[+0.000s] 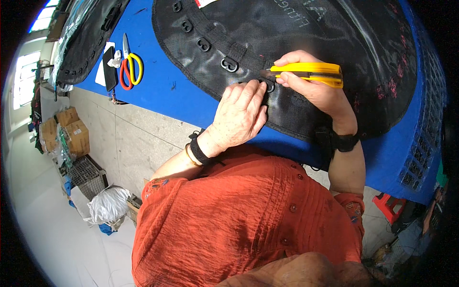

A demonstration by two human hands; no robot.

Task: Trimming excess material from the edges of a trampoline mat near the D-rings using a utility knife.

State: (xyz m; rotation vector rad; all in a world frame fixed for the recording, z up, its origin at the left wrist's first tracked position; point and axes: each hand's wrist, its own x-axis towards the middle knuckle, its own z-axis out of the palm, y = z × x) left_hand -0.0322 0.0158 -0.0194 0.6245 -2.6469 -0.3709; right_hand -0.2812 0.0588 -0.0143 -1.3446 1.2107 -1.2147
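A large sheet of black mesh fabric [296, 43] with a bound, curved edge lies before me. Black plastic buckles [229, 64] sit in a row along webbing near that edge. My left hand [241, 107] rests on the fabric near the edge, fingers stretched side by side and thumb apart. Its fingertips touch a black buckle [270, 85], partly hidden under them. In my right hand [311, 88] is a yellow utility knife [318, 71], held nearly level. The knife's dark front end points left, just above that buckle and the webbing.
Scissors [129, 67] with red and yellow handles lie left on the blue table [158, 91], beside a black phone-like slab [110, 69]. Another black mesh piece [88, 43] is at far left. Cardboard boxes [76, 136] and a white bag [110, 203] stand left; a red stool [388, 208] stands right.
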